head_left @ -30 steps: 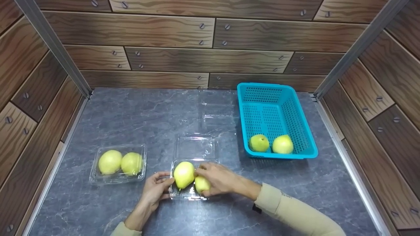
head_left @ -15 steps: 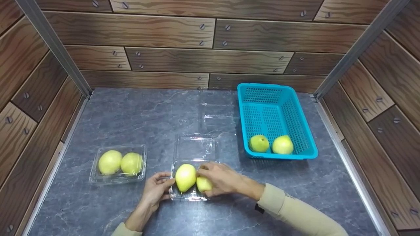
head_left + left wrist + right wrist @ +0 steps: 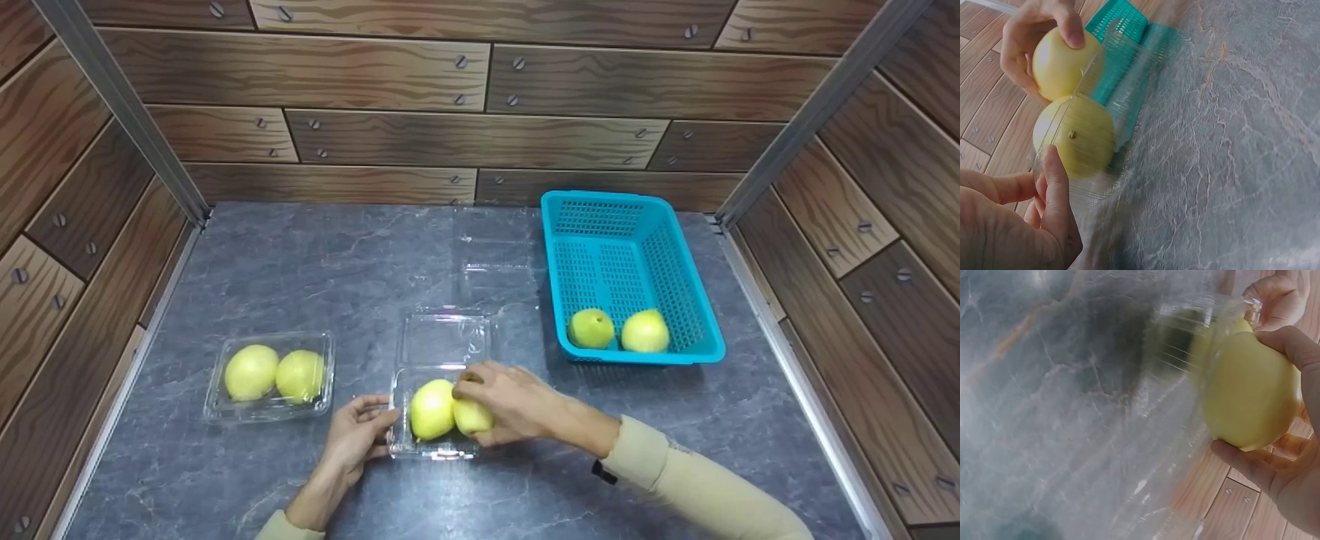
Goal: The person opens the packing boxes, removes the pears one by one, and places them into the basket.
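Observation:
A clear plastic clamshell container lies with its lid laid back, in the front middle of the head view. My left hand pinches its left rim between thumb and fingers; the left wrist view shows the thumb on the clear wall. One yellow-green pear sits inside. My right hand grips a second pear at the container's right side, right against the first. In the right wrist view, thumb and fingers curl round this held pear, which overlaps the container's edge.
To the left stands a closed clear clamshell with two pears inside. A turquoise basket at the right holds two pears. More clear plastic containers lie just left of the basket. Wood-patterned walls enclose the table.
My right hand has moved a little to the right with its pear. The other pear has also shifted right within the container. My left hand keeps its place on the rim.

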`<state>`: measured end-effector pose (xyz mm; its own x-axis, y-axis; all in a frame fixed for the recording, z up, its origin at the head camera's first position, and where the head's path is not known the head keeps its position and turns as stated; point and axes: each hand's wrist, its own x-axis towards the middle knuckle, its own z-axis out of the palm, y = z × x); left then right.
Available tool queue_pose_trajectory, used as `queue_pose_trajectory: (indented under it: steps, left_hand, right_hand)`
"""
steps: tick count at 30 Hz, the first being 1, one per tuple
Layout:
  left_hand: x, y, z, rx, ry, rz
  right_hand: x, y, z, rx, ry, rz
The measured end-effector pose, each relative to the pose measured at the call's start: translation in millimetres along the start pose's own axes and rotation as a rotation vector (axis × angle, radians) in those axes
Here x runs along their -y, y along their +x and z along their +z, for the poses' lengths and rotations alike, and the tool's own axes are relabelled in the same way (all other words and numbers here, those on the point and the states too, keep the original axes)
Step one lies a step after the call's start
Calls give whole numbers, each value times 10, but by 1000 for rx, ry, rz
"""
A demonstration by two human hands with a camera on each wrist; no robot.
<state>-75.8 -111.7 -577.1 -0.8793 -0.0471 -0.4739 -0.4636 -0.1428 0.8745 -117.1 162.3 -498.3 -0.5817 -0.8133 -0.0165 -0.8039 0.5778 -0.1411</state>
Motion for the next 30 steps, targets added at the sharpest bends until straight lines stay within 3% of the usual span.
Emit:
queue_pose_trajectory:
  steps: [16, 30]
  left_hand:
    - [-8, -14, 8, -5, -12, -3]
    - [-9, -18, 10, -8, -4, 4]
  right_hand:
    - [-152, -94, -429, 38, -85, 45]
    - [-562, -269, -733, -64, -127, 97]
